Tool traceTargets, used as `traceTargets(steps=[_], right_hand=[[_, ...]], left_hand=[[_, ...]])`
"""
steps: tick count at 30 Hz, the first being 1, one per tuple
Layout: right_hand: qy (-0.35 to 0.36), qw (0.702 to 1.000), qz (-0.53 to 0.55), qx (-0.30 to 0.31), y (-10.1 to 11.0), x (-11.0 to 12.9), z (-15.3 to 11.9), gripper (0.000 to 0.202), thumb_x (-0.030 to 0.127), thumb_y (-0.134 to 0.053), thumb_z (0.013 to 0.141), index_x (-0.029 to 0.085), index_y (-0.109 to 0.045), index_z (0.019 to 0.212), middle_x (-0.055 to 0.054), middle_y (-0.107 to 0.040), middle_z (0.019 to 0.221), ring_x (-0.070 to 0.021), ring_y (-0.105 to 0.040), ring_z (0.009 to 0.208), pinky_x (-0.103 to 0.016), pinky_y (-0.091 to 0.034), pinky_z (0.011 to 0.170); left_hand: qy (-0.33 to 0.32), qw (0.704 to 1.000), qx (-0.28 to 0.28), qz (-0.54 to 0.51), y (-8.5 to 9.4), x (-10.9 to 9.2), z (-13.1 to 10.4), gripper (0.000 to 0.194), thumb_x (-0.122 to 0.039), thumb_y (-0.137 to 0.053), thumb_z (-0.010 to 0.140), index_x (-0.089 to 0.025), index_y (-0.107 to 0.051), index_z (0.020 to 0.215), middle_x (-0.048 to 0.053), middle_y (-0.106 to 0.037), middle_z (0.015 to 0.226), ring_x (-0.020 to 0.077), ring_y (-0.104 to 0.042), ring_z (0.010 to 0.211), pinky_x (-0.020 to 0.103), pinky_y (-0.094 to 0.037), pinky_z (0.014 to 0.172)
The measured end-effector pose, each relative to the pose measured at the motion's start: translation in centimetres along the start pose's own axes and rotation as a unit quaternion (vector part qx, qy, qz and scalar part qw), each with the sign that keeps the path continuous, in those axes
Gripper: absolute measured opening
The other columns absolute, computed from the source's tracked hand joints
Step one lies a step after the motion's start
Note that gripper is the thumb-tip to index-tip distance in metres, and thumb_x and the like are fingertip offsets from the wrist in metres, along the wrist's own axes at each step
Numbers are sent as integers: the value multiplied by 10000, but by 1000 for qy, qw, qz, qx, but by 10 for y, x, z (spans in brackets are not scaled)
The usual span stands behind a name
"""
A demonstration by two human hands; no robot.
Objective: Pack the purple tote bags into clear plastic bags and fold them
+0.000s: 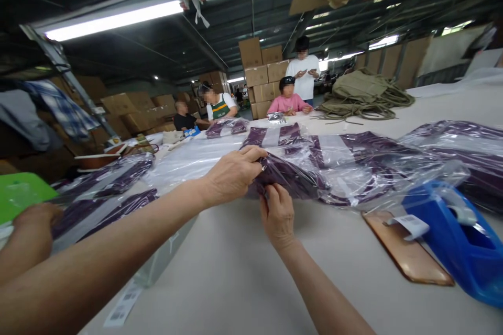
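A folded dark purple garment in a clear plastic bag (pixel 293 175) is lifted at its near left end, its far side resting among other bags. My left hand (pixel 236 172) is closed over the top edge of this bag, fingers curled around it. Lower down, my right hand (pixel 278 214) pinches the near edge from beneath, thumb and fingers together. Glossy plastic hides the exact fold between the two hands.
More bagged purple garments (pixel 428 152) lie at right and left. A blue tape dispenser (pixel 456 241), a phone (pixel 408 248) and barcode labels (pixel 123 303) rest on the white table (pixel 220 293). A co-worker's hand (pixel 35 222) is at left. Several people sit or stand beyond.
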State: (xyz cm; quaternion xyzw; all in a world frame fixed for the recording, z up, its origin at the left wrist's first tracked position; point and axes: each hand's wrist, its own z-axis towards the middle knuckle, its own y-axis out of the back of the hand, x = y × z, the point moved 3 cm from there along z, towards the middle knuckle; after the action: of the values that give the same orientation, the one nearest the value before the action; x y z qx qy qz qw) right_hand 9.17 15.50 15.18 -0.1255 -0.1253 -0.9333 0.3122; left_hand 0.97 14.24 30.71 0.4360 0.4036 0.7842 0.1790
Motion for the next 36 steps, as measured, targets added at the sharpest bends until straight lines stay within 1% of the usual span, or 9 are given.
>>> traceTargets(steps=[10,17,22,26,29,30,34,35,36], right_hand=[[47,997,23,60,-2,-7,4,142,114,-447,799,215,-470,702,-31,-511,684,-193,-436,676,-304,-326,616],[76,988,71,116,17,-8,-36,157,120,-422,811,209,-471,691,-28,-478,651,-194,-415,650,-307,-326,604],[-20,978,152,145,22,-12,-69,117,186,-450,810,199,-538,734,-46,-525,685,-203,-457,673,-319,-372,624],[-204,938,234,153,24,-4,-96,136,227,-445,798,188,-574,818,-74,-592,745,-211,-527,700,-344,-427,640],[-368,863,310,152,28,13,-107,227,265,-343,864,173,-550,849,-69,-623,713,-175,-566,618,-308,-456,568],[-449,799,369,153,27,20,-110,244,299,-343,866,172,-548,833,-58,-625,686,-160,-564,578,-289,-454,538],[-687,427,574,125,19,43,-109,198,369,-581,639,175,-553,670,-3,-593,610,-123,-532,539,-248,-430,521],[-704,383,586,116,17,45,-106,193,348,-617,574,177,-545,630,9,-579,587,-115,-517,533,-244,-422,524],[-709,376,586,112,14,44,-104,184,325,-631,540,179,-538,603,18,-566,565,-107,-502,522,-238,-414,520]], left_hand=[[-48,999,18,20,-7,-2,-16,118,-75,-518,804,-155,-604,788,90,-582,1166,212,-535,1097,302,-484,795],[-104,991,8,78,-12,-51,-46,179,-120,-470,854,-183,-623,924,81,-601,1133,239,-526,1044,393,-433,765],[-70,989,-53,121,-32,-91,-77,193,-113,-468,859,-134,-639,946,95,-598,1184,245,-483,1085,418,-413,816],[-56,990,-107,76,-46,-106,-99,175,-90,-481,844,-139,-648,828,111,-641,1118,235,-514,1006,403,-407,804],[-53,989,-125,57,-51,-108,-104,192,-64,-472,841,-133,-645,797,120,-662,1072,239,-526,992,403,-411,799],[-54,989,-128,54,-52,-108,-105,200,-55,-461,843,-123,-645,803,125,-663,1071,242,-530,989,403,-414,793],[-54,989,-135,42,-53,-111,-105,228,-43,-424,862,-82,-645,821,142,-660,1074,249,-532,987,406,-418,794],[-50,989,-135,40,-54,-112,-106,226,-43,-425,864,-77,-646,828,142,-660,1076,249,-531,990,408,-416,803],[-46,989,-134,39,-55,-113,-106,223,-43,-428,866,-76,-646,839,139,-660,1076,248,-528,993,410,-414,813]])
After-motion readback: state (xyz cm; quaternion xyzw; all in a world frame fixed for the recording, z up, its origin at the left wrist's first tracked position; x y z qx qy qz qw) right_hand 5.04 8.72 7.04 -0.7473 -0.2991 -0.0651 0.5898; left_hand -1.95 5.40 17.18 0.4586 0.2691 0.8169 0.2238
